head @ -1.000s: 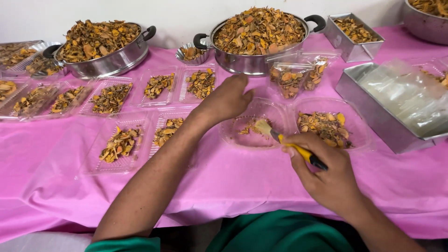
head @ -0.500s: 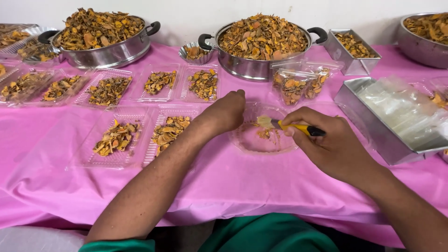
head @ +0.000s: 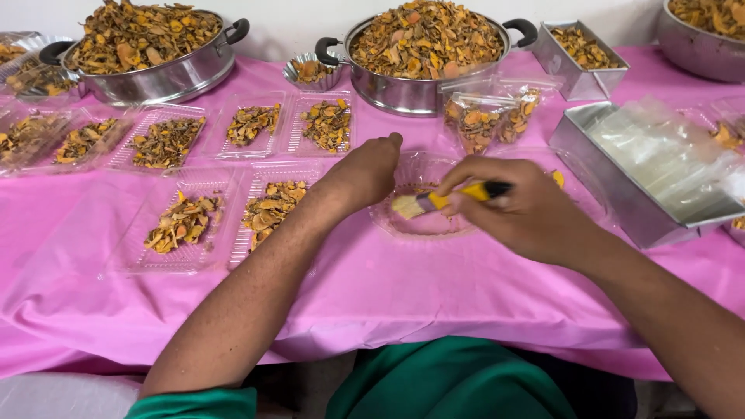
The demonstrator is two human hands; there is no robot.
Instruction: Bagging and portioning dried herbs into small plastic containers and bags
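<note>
A pink cloth (head: 434,287) covers the long table, with a pale wall behind it at the far edge. Near the middle sits a clear plastic tray (head: 423,221), almost empty. The left hand (head: 365,172) rests on the tray's far left rim, fingers curled loosely over the edge, steadying it; how tightly they press I cannot tell. The right hand (head: 528,209) is closed around a small brush (head: 442,200) with a yellow and black handle. The handle runs between thumb and fingers, and the pale bristles stick out to the left of the fingertips, lying over the middle of the tray, just right of the left hand's knuckles.

To the left of the tray lie more clear trays (head: 186,221) filled with dried orange-yellow slices, two in the near row and several more in a row behind. Far behind stand two steel pots (head: 423,85) heaped with the same slices, one at the far left and one in the middle. Small clear bags (head: 485,116) of slices stand just right of the middle pot. On the right a steel pan (head: 613,194) holds a stack of empty clear bags
</note>
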